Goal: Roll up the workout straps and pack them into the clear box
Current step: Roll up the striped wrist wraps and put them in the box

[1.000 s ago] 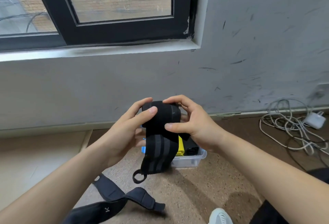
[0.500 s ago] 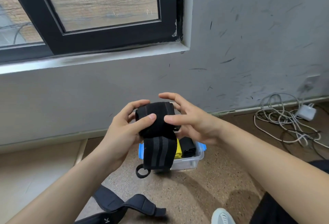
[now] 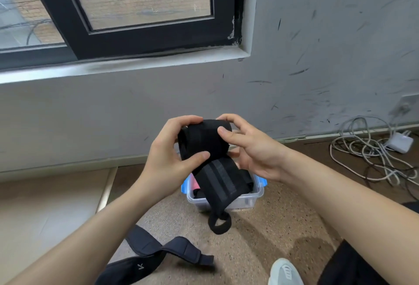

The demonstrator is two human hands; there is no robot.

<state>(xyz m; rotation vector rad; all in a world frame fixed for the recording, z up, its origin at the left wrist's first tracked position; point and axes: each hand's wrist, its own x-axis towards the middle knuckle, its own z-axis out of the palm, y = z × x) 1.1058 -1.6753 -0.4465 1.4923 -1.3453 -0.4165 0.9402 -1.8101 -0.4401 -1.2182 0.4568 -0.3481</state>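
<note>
Gripping the black strap roll with the left hand, fingers curled round; pinching its top with the right hand; above the clear box.

Scuffed grey wall, black-framed window, speckled floor

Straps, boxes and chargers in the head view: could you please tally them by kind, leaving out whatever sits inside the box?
Straps: 2 (striped strap, dark strap)
Clear box: 1
Charger: 1
Total: 4
</note>
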